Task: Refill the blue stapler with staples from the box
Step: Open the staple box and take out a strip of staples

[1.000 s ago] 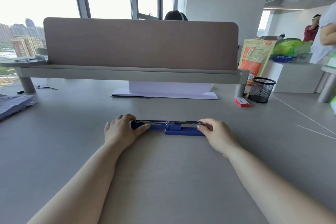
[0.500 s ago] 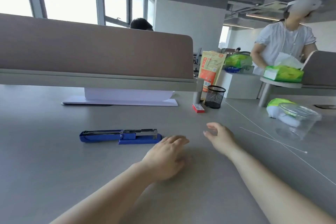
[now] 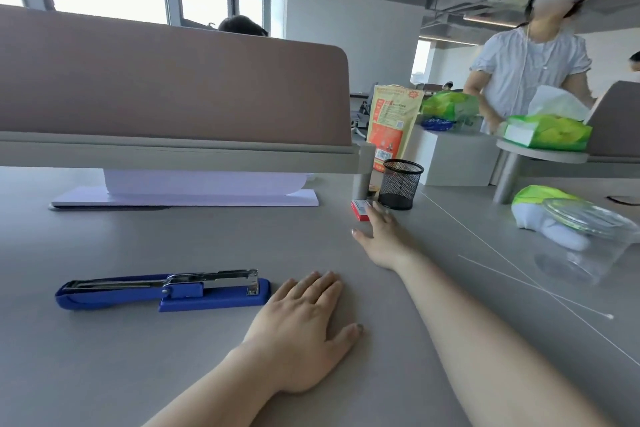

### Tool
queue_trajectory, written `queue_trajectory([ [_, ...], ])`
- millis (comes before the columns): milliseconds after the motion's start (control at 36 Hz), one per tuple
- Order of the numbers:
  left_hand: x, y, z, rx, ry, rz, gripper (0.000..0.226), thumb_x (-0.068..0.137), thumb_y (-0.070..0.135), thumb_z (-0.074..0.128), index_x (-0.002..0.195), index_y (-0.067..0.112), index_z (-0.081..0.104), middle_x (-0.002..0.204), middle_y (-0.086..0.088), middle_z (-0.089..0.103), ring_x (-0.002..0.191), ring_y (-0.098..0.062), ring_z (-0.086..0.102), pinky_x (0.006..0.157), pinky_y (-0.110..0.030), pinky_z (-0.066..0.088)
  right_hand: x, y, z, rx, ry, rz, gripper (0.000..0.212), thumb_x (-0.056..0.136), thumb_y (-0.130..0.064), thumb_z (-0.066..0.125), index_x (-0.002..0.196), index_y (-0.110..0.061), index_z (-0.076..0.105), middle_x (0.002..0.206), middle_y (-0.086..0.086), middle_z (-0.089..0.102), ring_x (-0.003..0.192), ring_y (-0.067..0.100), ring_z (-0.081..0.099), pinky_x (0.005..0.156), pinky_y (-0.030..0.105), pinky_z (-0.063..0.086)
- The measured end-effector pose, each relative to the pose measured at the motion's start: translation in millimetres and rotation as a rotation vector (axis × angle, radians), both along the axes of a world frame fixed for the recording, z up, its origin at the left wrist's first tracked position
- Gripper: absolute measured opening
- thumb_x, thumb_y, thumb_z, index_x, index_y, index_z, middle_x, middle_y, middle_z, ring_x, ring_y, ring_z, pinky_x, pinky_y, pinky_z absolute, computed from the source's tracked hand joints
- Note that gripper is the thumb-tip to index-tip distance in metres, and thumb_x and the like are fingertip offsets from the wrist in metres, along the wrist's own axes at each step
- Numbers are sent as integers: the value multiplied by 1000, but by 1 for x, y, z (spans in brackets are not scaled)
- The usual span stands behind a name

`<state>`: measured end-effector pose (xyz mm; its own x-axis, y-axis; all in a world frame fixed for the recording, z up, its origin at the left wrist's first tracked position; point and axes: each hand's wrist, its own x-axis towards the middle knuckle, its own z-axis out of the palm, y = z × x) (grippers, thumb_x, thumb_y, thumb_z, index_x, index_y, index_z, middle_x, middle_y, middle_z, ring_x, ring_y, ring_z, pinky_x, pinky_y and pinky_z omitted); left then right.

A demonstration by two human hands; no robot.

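Observation:
The blue stapler (image 3: 162,291) lies flat on the grey desk at the lower left, folded open with its metal staple rail exposed on top. My left hand (image 3: 304,329) rests palm down on the desk just right of the stapler, fingers spread, holding nothing. A small red staple box (image 3: 360,210) sits far back beside the divider's leg. My right hand (image 3: 381,236) is stretched toward it with fingers apart, its fingertips at the box's right edge; nothing is gripped.
A black mesh pen cup (image 3: 400,189) stands right behind the box. A brown desk divider (image 3: 173,87) with a white stand (image 3: 187,196) beneath runs across the back. A clear plastic tub (image 3: 588,239) and green packages sit at the right. A person stands at the far right.
Both hands let go of the stapler. My view swung right. My right hand reached forward to the red box; my left hand settled flat on the desk.

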<state>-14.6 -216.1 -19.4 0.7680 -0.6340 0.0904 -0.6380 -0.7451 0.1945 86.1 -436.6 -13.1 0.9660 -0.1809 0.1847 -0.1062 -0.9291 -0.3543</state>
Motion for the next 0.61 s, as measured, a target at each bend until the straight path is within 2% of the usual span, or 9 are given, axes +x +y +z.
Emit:
queue_trajectory([
  [56, 1, 0, -1, -12, -3, 4, 71, 86, 66, 20, 146, 30, 6, 157, 16, 1, 143, -3, -6, 118, -29, -4, 11, -3, -1, -34, 36, 4, 69, 89, -52, 36, 145, -21, 13, 159, -2, 4, 146, 22, 3, 118, 41, 14],
  [111, 1, 0, -1, -13, -5, 1, 71, 86, 66, 20, 146, 30, 7, 157, 16, 1, 143, -2, -5, 118, -28, -4, 15, -4, -1, -35, 62, 1, 65, 88, -53, 35, 143, -20, 20, 159, -2, 11, 146, 22, 9, 116, 41, 17],
  [278, -1, 0, 1, 4, 2, 6, 70, 86, 66, 21, 145, 31, 9, 157, 16, 3, 144, -3, -3, 118, -29, -2, -5, 4, 5, -26, 46, -27, 51, 88, -46, 40, 128, -14, 42, 144, 5, 40, 125, 29, 45, 97, 39, 41],
  [361, -2, 0, 1, 3, 8, -2, 71, 85, 67, 22, 145, 30, 11, 158, 14, 6, 144, -4, -1, 119, -30, -1, -34, 12, 6, -34, 33, -29, 46, 90, -41, 42, 126, -13, 44, 142, 5, 42, 122, 30, 47, 93, 37, 42],
  [500, -6, 0, 4, -24, 15, 4, 71, 86, 66, 26, 145, 28, 17, 157, 11, 13, 144, -7, 7, 118, -30, 4, -93, 24, 6, 18, -17, -10, 43, 91, -37, 43, 128, -15, 45, 145, 1, 39, 124, 29, 47, 96, 38, 41],
  [611, -15, 4, 7, -93, 2, 47, 65, 86, 62, 34, 139, 26, 32, 152, 8, 31, 139, -14, 26, 114, -32, 22, -138, 31, 0, 65, -56, 5, 43, 90, -37, 45, 130, -21, 45, 147, -5, 38, 123, 27, 49, 98, 36, 42],
])
